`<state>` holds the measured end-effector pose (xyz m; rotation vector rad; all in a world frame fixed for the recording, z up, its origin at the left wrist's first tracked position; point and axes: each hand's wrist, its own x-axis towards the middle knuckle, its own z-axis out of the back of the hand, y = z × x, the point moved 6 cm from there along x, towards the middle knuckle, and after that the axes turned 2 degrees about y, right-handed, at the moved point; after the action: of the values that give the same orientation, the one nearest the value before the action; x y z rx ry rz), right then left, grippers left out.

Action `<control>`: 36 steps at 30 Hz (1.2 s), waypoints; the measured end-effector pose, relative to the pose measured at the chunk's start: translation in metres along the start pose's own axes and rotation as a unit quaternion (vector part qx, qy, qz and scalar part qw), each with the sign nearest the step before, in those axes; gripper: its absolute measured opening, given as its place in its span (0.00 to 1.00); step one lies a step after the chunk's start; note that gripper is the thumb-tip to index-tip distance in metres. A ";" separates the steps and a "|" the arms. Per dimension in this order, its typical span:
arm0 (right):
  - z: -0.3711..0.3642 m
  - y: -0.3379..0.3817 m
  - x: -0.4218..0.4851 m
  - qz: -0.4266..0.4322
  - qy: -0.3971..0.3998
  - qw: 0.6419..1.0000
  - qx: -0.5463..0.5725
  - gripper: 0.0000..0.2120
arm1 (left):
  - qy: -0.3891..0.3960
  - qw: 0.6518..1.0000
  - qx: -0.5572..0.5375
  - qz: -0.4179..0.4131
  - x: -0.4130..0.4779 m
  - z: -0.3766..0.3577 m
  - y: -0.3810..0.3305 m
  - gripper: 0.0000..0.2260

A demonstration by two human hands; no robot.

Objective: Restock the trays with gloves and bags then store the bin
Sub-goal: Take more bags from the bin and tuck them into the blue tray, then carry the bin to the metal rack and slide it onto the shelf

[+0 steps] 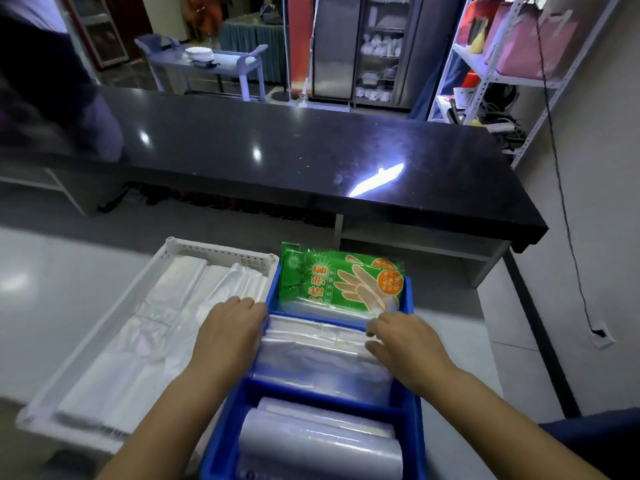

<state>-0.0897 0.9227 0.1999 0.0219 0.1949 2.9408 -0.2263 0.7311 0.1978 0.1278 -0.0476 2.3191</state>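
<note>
A blue divided tray (412,427) stands in front of me on a pale counter. Its far compartment holds green glove packets (332,282) standing on edge. The middle compartment holds a stack of clear plastic bags (318,355), and the near one holds more clear bags (322,445). My left hand (230,327) rests at the left end of the middle stack, fingers bent over the tray's left wall. My right hand (401,337) touches the stack's right end with fingers slightly curled. Left of the tray lies a white perforated tray (214,252) filled with white bags (145,341).
A long black counter (311,157) runs across behind the trays. A metal shelf rack (491,74) with pink bags stands at the right wall. A grey cart (207,64) with plates and a cabinet of dishes (381,53) stand further back.
</note>
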 end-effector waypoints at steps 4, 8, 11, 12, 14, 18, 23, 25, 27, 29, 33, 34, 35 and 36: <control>0.005 0.013 0.020 0.032 -0.020 0.997 0.060 0.11 | -0.032 0.992 -0.056 0.112 -0.038 0.031 0.019 0.04; 0.002 0.047 0.031 0.086 -0.013 0.993 0.078 0.09 | -0.023 0.975 -0.079 0.204 -0.090 0.040 0.040 0.05; 0.000 0.078 0.026 0.107 -0.004 0.991 0.076 0.08 | -0.015 0.962 -0.097 0.256 -0.134 0.043 0.060 0.05; 0.000 0.090 0.022 0.116 -0.004 0.990 0.078 0.08 | -0.017 0.958 -0.101 0.270 -0.151 0.044 0.067 0.04; -0.001 0.119 0.014 0.137 0.004 0.987 0.082 0.08 | -0.040 0.953 -0.113 0.279 -0.186 0.051 0.078 0.02; -0.010 0.181 -0.007 0.156 0.032 0.985 0.067 0.10 | -0.064 0.952 -0.109 0.280 -0.260 0.057 0.102 0.09; -0.024 0.269 -0.054 0.159 0.019 0.984 0.074 0.09 | -0.049 0.948 -0.091 0.302 -0.362 0.050 0.137 0.07; -0.034 0.311 -0.078 0.161 0.018 0.983 0.091 0.08 | -0.047 0.945 -0.096 0.308 -0.408 0.047 0.151 0.06; -0.048 0.354 -0.103 0.172 0.024 0.979 0.102 0.08 | -0.049 0.943 -0.108 0.312 -0.455 0.045 0.164 0.06; -0.066 0.395 -0.127 0.192 0.048 0.976 0.094 0.08 | -0.038 0.932 -0.134 0.334 -0.501 0.043 0.177 0.04; -0.098 0.461 -0.162 0.208 0.087 0.972 0.074 0.08 | -0.013 0.905 -0.148 0.398 -0.583 0.037 0.206 0.04; -0.104 0.473 -0.168 0.209 0.095 0.970 0.074 0.08 | -0.008 0.901 -0.145 0.410 -0.598 0.036 0.213 0.04; -0.109 0.484 -0.172 0.211 0.102 0.969 0.075 0.07 | -0.005 0.896 -0.146 0.419 -0.610 0.035 0.220 0.04; -0.114 0.494 -0.175 0.212 0.108 0.968 0.075 0.07 | -0.002 0.893 -0.147 0.426 -0.621 0.033 0.227 0.04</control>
<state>-0.0159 0.3940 0.1516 -0.2700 0.5044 3.3423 0.0316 0.1226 0.1649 -0.0637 -0.5543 3.1484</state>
